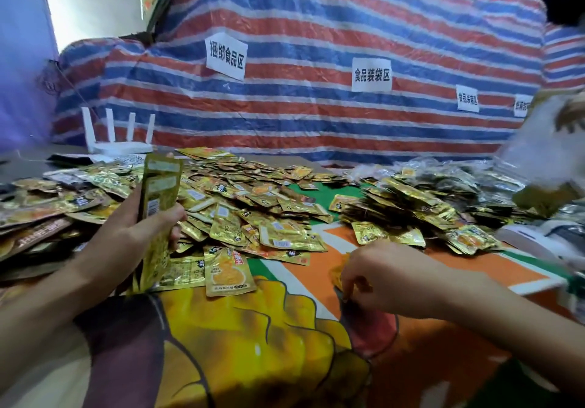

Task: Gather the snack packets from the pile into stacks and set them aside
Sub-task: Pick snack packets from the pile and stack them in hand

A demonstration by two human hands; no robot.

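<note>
A big pile of gold snack packets (253, 198) covers the middle of the table. My left hand (148, 227) grips an upright stack of packets (160, 192), held on edge in front of the pile. My right hand (380, 281) is lower right, fingers curled down and pinching a gold packet (338, 273) on the printed cloth. A single packet (228, 271) lies face up near the pile's front edge.
A second heap of packets (411, 208) lies at the right, with bagged ones (468, 173) behind it. More packets spread at the far left (47, 211). A white router (118, 145) stands at the back left. A striped tarp (316, 107) with paper labels walls the rear.
</note>
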